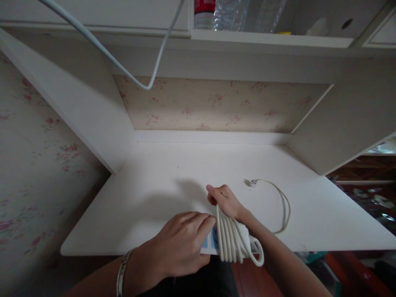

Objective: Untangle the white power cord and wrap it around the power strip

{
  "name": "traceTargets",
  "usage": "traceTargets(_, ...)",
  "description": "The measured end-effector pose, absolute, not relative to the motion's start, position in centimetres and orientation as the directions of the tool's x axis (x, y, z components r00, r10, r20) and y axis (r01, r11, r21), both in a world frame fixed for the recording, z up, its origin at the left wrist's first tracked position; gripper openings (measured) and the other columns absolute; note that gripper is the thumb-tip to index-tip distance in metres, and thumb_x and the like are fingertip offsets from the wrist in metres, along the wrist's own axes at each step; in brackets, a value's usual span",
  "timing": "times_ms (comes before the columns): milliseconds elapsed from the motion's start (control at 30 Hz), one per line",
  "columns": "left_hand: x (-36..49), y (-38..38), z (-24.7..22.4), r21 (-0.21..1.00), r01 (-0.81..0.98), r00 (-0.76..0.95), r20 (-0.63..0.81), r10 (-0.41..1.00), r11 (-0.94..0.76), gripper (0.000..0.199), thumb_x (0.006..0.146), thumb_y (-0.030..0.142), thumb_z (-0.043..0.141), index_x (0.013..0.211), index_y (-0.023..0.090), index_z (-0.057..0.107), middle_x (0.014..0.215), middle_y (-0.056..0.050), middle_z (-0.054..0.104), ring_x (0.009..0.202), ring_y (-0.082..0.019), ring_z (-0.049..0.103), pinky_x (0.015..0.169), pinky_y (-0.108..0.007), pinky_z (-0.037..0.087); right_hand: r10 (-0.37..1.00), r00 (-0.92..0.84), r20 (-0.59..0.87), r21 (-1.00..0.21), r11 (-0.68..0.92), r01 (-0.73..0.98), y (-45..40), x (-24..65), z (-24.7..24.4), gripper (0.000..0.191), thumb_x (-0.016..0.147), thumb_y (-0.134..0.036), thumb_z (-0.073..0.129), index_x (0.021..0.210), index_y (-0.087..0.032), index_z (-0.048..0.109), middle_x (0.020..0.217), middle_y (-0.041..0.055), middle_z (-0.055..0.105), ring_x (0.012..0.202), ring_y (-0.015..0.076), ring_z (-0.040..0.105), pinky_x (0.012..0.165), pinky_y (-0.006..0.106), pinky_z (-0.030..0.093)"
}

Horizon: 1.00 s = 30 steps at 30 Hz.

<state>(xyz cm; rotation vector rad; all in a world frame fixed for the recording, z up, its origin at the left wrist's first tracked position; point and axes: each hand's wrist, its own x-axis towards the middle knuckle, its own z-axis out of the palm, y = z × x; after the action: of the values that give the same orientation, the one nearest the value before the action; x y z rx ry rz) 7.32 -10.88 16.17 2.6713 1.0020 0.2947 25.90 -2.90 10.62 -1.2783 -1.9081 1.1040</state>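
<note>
My left hand (182, 241) is wrapped round a white and blue power strip (208, 246) just above the desk's front edge. Several turns of cream cord (229, 241) are wound side by side round the strip, with a loose loop at its right end. My right hand (225, 199) is closed on the cord beyond the strip, thumb pointing left. From behind my right forearm the cord's free length (289, 206) curves over the desk to its plug (253, 182), which lies on the surface. My fingers hide most of the strip's left part.
The white desk (148, 165) has tall side panels and a shelf (272, 39) above it holding plastic bottles (230, 16). A pale cable (123, 74) hangs down in front at upper left. Flowered wallpaper (66, 154) covers the wall at left.
</note>
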Motion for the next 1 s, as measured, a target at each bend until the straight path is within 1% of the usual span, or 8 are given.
traceTargets(100,7.3,-10.8,15.9,0.375,0.624,0.672,0.19,0.716,-0.686,0.044,0.071,0.018,0.059,0.113,0.019,0.046,0.108,-0.005,0.063,0.096,-0.022,0.061,0.086,-0.035,0.052,0.953,-0.297,-0.064,-0.881,0.086,0.465,-3.1,26.1,9.1,0.067,0.096,-0.054,0.024,0.057,-0.014,0.06,0.048,0.0006,0.052,0.047,0.0102,0.049,0.05,0.021,0.039)
traceTargets(200,7.2,-10.1,15.4,0.377,0.703,0.533,0.281,0.798,-0.602,0.05,0.07,0.016,0.058,0.118,0.019,0.044,0.108,-0.007,0.063,0.095,-0.022,0.062,0.085,-0.035,0.052,0.952,-0.294,-0.08,-0.849,0.089,0.52,-3.9,26.4,7.3,0.067,0.097,-0.047,0.022,0.058,-0.013,0.064,0.048,0.0026,0.056,0.046,0.0126,0.05,0.048,0.023,0.042)
traceTargets(400,6.7,-6.9,14.4,0.191,0.856,0.392,0.369,0.843,-0.481,0.045,0.075,0.018,0.06,0.118,0.02,0.047,0.109,-0.007,0.064,0.094,-0.024,0.062,0.082,-0.037,0.05,0.947,-0.303,-0.107,-0.804,0.097,0.587,-7.0,26.3,6.4,0.057,0.1,-0.04,0.016,0.072,-0.016,0.06,0.055,0.002,0.059,0.052,0.0136,0.055,0.052,0.023,0.04)
traceTargets(467,6.9,-6.0,13.9,0.129,0.888,0.376,0.35,0.858,-0.442,0.039,0.078,0.017,0.057,0.116,0.02,0.049,0.107,-0.007,0.065,0.092,-0.024,0.062,0.079,-0.036,0.05,0.949,-0.295,-0.113,-0.72,0.126,0.682,-7.9,25.9,7.2,0.055,0.1,-0.044,0.014,0.08,-0.017,0.057,0.06,0.0024,0.061,0.058,0.0145,0.059,0.057,0.024,0.039)
traceTargets(567,7.5,-5.2,12.9,0.053,0.905,0.385,0.316,0.867,-0.422,0.033,0.08,0.015,0.054,0.112,0.018,0.05,0.104,-0.008,0.064,0.091,-0.024,0.061,0.077,-0.036,0.048,0.945,-0.306,-0.112,-0.484,0.217,0.848,-9.1,25.1,8.7,0.049,0.099,-0.047,0.017,0.088,-0.018,0.055,0.068,0.0065,0.066,0.063,0.0192,0.063,0.056,0.027,0.034)
traceTargets(700,8.2,-4.8,11.4,-0.017,0.914,0.392,0.297,0.871,-0.405,0.034,0.081,0.013,0.055,0.115,0.017,0.049,0.105,-0.009,0.063,0.092,-0.024,0.06,0.078,-0.036,0.046,0.925,-0.377,-0.041,-0.222,0.36,0.906,-9.8,24.7,10.7,0.049,0.099,-0.046,0.02,0.086,-0.018,0.059,0.069,0.0095,0.068,0.058,0.0213,0.064,0.053,0.028,0.027)
traceTargets(833,8.4,-5.1,10.4,-0.042,0.88,0.469,0.232,0.852,-0.473,0.034,0.08,0.012,0.057,0.113,0.018,0.05,0.101,-0.008,0.063,0.092,-0.023,0.06,0.08,-0.034,0.045,0.899,-0.425,0.107,-0.092,0.434,0.896,-8.6,25.8,12.8,0.055,0.099,-0.046,0.025,0.072,-0.018,0.063,0.065,0.0093,0.068,0.054,0.0174,0.061,0.053,0.028,0.025)
traceTargets(1000,8.8,-6.7,10.8,0.012,0.742,0.664,0.119,0.738,-0.67,0.034,0.077,0.017,0.063,0.109,0.018,0.051,0.1,-0.007,0.064,0.093,-0.024,0.059,0.083,-0.037,0.046,0.806,-0.546,0.229,-0.034,0.568,0.823,-5.3,27.2,14.8,0.055,0.097,-0.045,0.032,0.064,-0.017,0.066,0.059,0.0081,0.065,0.053,0.0148,0.056,0.056,0.029,0.022)
